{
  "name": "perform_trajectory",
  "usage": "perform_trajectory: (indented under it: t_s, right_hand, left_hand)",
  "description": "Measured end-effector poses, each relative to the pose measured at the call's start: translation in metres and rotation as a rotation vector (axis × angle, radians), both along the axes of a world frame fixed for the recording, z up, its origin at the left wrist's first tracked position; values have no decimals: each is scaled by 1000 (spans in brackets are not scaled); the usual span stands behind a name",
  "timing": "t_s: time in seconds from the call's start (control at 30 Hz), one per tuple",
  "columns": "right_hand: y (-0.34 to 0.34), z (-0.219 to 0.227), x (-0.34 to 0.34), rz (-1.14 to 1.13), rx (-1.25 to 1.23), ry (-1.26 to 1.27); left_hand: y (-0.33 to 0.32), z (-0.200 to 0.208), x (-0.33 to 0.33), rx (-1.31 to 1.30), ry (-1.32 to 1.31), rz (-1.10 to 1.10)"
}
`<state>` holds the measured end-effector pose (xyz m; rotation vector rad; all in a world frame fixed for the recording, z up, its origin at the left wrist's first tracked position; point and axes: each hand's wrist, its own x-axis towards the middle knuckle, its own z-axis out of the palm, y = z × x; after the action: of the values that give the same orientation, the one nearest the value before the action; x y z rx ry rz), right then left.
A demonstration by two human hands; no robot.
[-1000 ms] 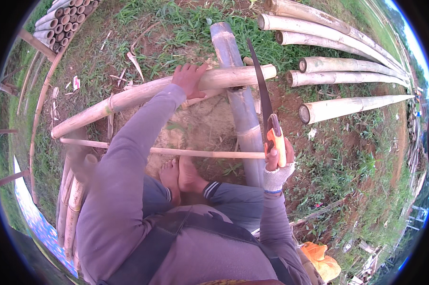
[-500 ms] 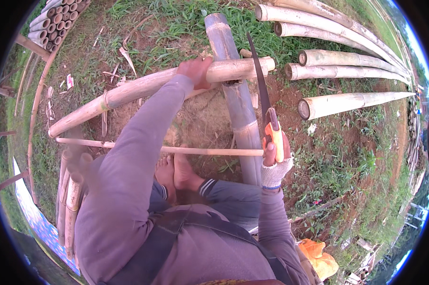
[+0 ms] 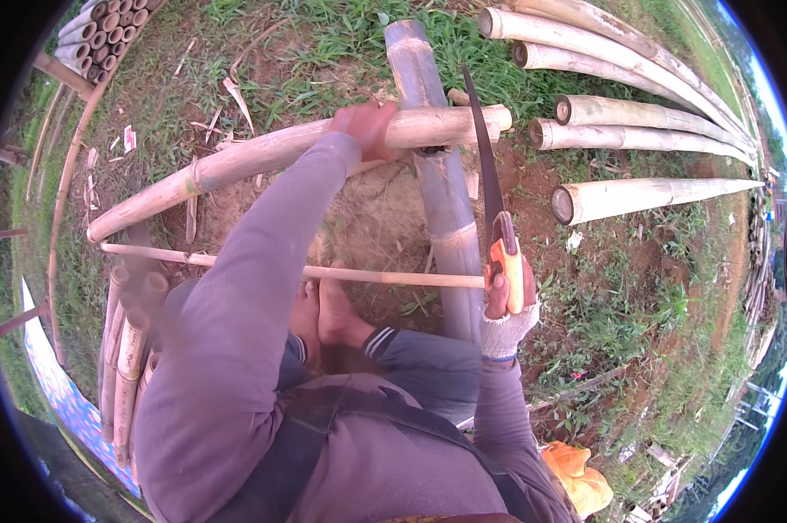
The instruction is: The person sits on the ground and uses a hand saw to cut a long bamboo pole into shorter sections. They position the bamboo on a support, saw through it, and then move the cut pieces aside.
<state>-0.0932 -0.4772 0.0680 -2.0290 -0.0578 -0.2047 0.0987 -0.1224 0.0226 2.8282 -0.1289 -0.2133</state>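
My left hand (image 3: 367, 129) is wrapped round a pale bamboo pole (image 3: 262, 159), which slants from the left and rests across a thick, darker bamboo log (image 3: 453, 222). In my right hand (image 3: 508, 305), partly covered by a white knit glove, is a hand saw (image 3: 487, 166) with an orange handle. Its long dark blade points away from me and crosses the pole near the right end. A thin bamboo stick (image 3: 384, 277) runs across in front of me and ends beside my right hand; whether my fingers touch it I cannot tell.
Several long bamboo poles (image 3: 655, 192) lie at the far right. Cut bamboo pieces (image 3: 132, 375) stand at my left, and a stack of bamboo tubes (image 3: 101, 39) is at the far left. My bare feet (image 3: 334, 318) are below the stick. Orange cloth (image 3: 576, 479) lies at lower right.
The saw and my right hand have drawn back slightly toward me. My left hand keeps its hold on the pole, and the whole view has shifted a little.
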Motion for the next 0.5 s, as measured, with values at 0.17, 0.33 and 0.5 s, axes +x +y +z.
perform_trajectory:
  t_s: [0.17,0.33,0.5]
  right_hand:
    - [-5,7,-21,51,-46,41]
    - [47,8,86,-62,101,-15]
    - [41,13,66,16,-104,-159]
  left_hand:
    - [-2,4,-1,14,24,-4]
    - [-7,1,0,4,0,1]
    - [-3,10,1,29,53,3]
